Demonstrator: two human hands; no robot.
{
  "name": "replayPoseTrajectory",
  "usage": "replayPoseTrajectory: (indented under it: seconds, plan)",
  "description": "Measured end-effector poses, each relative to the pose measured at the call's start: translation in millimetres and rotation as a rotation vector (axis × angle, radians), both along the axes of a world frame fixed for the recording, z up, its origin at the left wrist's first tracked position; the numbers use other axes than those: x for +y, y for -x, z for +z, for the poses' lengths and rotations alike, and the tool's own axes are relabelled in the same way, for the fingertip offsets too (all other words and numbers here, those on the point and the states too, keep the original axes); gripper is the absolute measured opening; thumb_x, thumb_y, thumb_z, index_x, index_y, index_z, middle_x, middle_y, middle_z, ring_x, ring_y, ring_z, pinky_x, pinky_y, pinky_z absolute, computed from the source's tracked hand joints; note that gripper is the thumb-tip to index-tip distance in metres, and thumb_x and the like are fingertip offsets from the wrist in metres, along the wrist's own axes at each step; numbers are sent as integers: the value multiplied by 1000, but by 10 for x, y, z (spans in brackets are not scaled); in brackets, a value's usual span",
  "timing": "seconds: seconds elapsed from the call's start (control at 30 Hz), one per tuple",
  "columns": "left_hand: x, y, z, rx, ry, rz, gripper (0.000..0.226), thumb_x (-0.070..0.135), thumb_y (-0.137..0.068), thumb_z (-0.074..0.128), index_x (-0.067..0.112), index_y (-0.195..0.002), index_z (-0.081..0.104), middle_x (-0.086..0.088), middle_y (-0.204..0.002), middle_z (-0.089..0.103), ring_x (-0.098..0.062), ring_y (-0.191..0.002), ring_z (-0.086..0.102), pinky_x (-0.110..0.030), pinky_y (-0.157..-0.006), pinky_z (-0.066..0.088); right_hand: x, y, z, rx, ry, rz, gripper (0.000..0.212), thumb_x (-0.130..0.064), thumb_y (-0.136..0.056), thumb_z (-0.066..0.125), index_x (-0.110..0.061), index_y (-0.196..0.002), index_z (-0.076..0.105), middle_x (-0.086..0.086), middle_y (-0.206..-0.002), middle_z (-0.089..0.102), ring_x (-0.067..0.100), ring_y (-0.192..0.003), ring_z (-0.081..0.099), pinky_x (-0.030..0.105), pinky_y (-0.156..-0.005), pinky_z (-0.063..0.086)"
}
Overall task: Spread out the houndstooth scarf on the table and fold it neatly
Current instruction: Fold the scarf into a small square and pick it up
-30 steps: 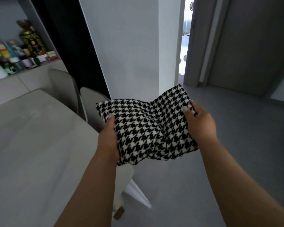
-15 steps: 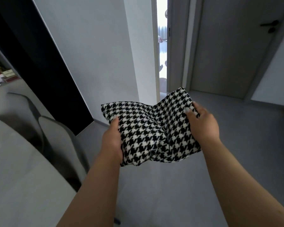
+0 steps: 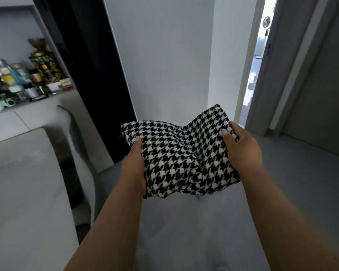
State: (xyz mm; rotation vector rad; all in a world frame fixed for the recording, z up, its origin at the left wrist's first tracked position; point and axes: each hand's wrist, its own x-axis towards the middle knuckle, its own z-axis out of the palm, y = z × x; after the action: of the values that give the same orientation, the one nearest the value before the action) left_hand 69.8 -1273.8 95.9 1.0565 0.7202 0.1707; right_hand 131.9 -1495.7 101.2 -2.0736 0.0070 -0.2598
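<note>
1. The houndstooth scarf is off the table — a folded bundle carried in mid-air at the centre of the view, sagging along a crease down its middle.

2. The left hand grips the bundle's 9 o'clock edge, thumb lying on top and the other fingers hidden beneath. The right hand grips the 3 o'clock edge the same way, thumb pressed on the upper face. Both hands hold cloth; neither is free.

3. The table lies at about 8 o'clock from the scarf, its pale top blurred. A chair stands at its edge, between table and scarf. A shelf of bottles sits at 10 o'clock, well apart.

4. The step in hand looks like bringing the scarf over to the table, so spreading has not begun.

5. To do it well, I would swing the bundle towards 8 o'clock, high enough to pass over the chair back, and set it down well inside the table's edge rather than at the rim.

6. Keep both grips until the cloth rests on the surface — a soft scarf will likely slump and slide if one side is let go early. Then open it outward from the middle crease, smoothing as it goes.
</note>
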Motion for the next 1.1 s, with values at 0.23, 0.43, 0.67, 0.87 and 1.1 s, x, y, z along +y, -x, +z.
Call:
replayPoseTrajectory:
  seconds: [0.23, 0.43, 0.67, 0.87, 1.1]
  plan:
    - [302, -812, -17, -8, 11, 216, 71, 64, -80, 60, 16, -132, 53, -14, -116, 66, -37, -99, 66, -57, -90, 51, 462, -1266, 22, -65, 59, 228, 48, -50, -95, 41, -31, -139, 45, -1, -132, 58, 19, -117, 55, 24, -87, 33]
    - [550, -1234, 23, 26, -1, 370, 44, 59, -88, 54, 23, -115, 54, -8, -95, 66, -29, -85, 66, -38, -66, 54, 918, -2068, 45, -66, 36, 393, 48, -48, -95, 43, -30, -140, 44, -2, -139, 52, 18, -124, 50, 25, -94, 35]
    - [1097, -1564, 8, 34, 7, 514, 70, 65, -78, 61, 18, -129, 55, -10, -113, 66, -33, -99, 65, -50, -90, 52, 1686, -2635, -57, -60, -25, 557, 46, -46, -96, 46, -30, -139, 46, -3, -138, 53, 16, -122, 51, 21, -91, 33]
    - [1871, -1835, -8, 11, -11, 609, 55, 60, -83, 60, 19, -119, 57, -8, -103, 66, -31, -95, 65, -44, -84, 54, 2591, -3048, -136, -56, -64, 640, 47, -46, -95, 47, -30, -139, 47, -4, -138, 53, 16, -121, 52, 22, -93, 36]
    - [2975, -2142, 150, -3, -50, 705, 63, 62, -80, 62, 14, -121, 59, -12, -112, 68, -35, -98, 66, -53, -93, 51, 3800, -3428, 58, -88, -85, 732, 49, -47, -96, 45, -28, -141, 44, -4, -140, 50, 15, -123, 50, 20, -96, 33]
